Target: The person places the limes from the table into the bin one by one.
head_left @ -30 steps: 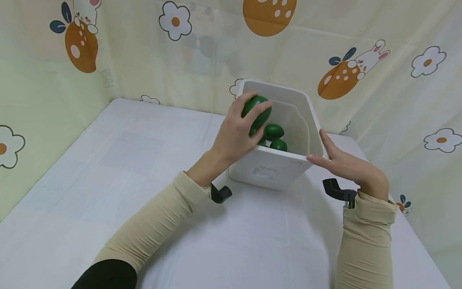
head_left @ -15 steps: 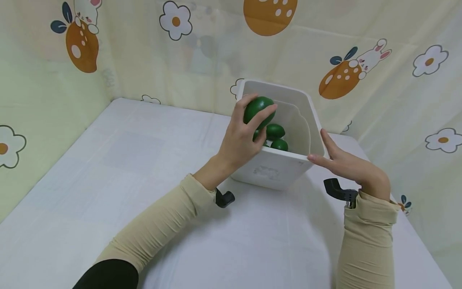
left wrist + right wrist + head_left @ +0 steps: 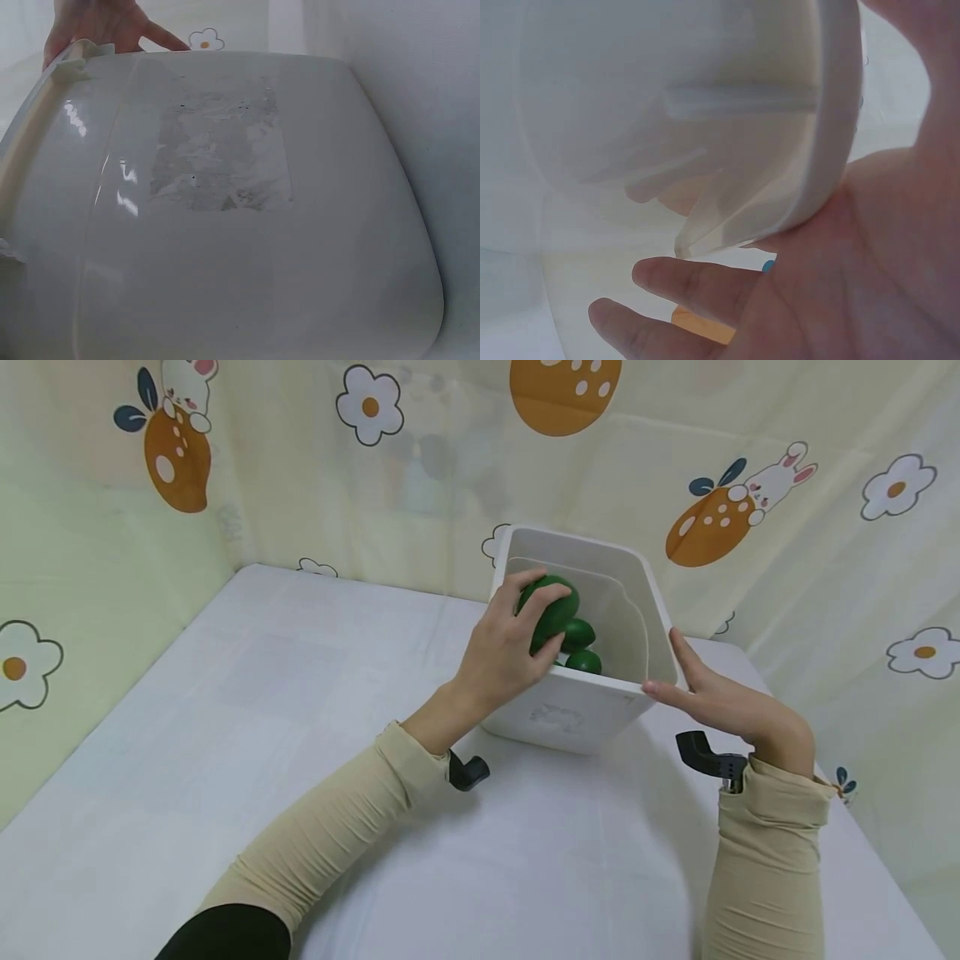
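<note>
1. The bench [image 3: 300, 693], draped in pale cloth, fills the frame, with the patterned curtain [image 3: 750, 568] walling its far and right sides. We see open surface to the left and near; to the right the bench edge lies close beyond our right sleeve.

2. The white plastic bin [image 3: 570, 718] stands toward the far right of the bench, just in front of the curtain and tilted toward us. The left wrist view shows only its smooth near wall [image 3: 225, 225], with a scuffed label patch.

3. Our left hand [image 3: 498, 652] reaches over the bin's near-left rim, its fingers curled around a dark green egg-shaped object [image 3: 553, 608] held just inside the opening, above the rest.

4. Our right hand [image 3: 731, 710] lies flat against the bin's right wall, fingers straight and holding nothing; the right wrist view shows the palm [image 3: 855, 285] cupped beside the rim.

5. Two more green objects [image 3: 581, 647] lie in the bin, just below the held one.

6. We judge the step to be moving the held piece across the rim, though we cannot tell in which direction. Either way the next move calls for keeping it off the near wall while the right hand steadies the tilted bin; the open bench to the left gives the most room.
</note>
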`<state>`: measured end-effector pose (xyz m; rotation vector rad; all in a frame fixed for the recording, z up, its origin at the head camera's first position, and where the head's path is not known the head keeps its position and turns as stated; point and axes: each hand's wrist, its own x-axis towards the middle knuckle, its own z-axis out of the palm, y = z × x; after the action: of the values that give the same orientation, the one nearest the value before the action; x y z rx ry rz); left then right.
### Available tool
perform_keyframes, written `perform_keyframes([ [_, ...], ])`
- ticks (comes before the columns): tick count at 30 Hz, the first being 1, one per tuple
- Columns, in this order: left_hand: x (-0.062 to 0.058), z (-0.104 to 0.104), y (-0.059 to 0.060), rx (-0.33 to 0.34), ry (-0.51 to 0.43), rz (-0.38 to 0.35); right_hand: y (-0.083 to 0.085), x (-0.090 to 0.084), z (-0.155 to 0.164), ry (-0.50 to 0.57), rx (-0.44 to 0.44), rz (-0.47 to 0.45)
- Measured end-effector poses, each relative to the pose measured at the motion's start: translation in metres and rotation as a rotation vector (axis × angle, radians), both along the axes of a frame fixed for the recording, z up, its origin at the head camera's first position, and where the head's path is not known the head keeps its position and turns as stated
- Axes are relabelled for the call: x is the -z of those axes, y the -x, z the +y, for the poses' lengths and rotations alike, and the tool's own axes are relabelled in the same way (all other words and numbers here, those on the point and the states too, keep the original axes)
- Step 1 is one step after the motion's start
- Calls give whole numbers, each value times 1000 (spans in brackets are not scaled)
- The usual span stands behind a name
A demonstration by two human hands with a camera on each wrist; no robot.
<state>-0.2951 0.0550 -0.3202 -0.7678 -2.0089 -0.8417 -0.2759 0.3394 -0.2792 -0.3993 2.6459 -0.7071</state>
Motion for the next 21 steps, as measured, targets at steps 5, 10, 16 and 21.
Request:
perform_keyframes([
  [5,0,0,-1,-10,0,-14,0,0,0,3,-4,2],
  [10,0,1,-2,-27,-11,-22,2,0,0,2,-9,10],
  [16,0,2,-2,-35,-8,-23,2,-1,0,3,-11,7],
  [21,1,2,-2,-23,-6,-17,1,0,1,3,-7,3],
])
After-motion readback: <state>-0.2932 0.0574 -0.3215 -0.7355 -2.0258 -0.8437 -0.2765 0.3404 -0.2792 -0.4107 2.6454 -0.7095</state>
